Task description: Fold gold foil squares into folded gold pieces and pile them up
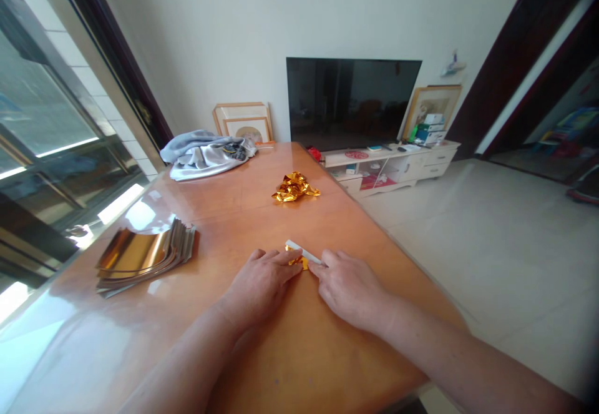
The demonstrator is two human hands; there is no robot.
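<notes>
A small folded piece of gold foil paper, white on its back, lies on the orange wooden table. My left hand rests palm down with its fingertips pressing the paper's left side. My right hand lies palm down too, its fingertips pressed on the paper's right end. Most of the paper is hidden under my fingers.
A stack of gold foil sheets lies at the table's left. A heap of folded gold pieces sits further back. A grey cloth bundle lies at the far end. Beyond are a TV, a low white cabinet and a tiled floor.
</notes>
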